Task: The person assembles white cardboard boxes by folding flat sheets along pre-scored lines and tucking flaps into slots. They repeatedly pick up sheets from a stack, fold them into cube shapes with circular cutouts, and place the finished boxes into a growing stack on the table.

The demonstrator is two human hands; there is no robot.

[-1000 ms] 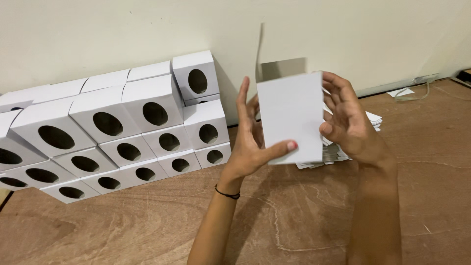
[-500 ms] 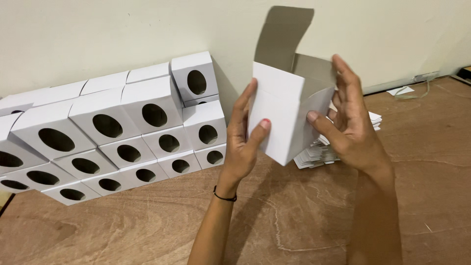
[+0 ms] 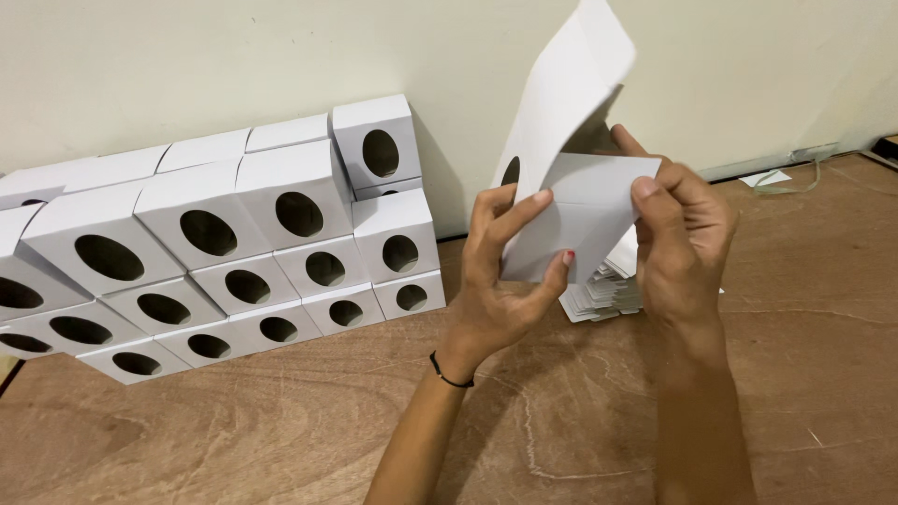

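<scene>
A white cardboard box blank [image 3: 571, 122], half folded, is held up in front of the wall with one long panel rising to the top of the view and a flap bent across near my fingers. My left hand [image 3: 500, 281] grips its lower left side, thumb and fingers on the flap. My right hand [image 3: 687, 238] grips the right side, thumb pressed on the flap's corner. A black band circles my left wrist. Behind my hands lies a stack of flat white blanks [image 3: 608, 290] on the wooden surface.
Several finished white boxes with oval cut-outs [image 3: 243, 252] are stacked in rows against the pale wall [image 3: 187, 65] at the left. The brown wooden surface [image 3: 234, 430] stretches in front. A small scrap and a greenish strip [image 3: 781, 178] lie at the far right by the wall.
The box has been turned and tilted: its long panel now points up out of the view, and a flap is bent across between my hands, which shifted slightly upward.
</scene>
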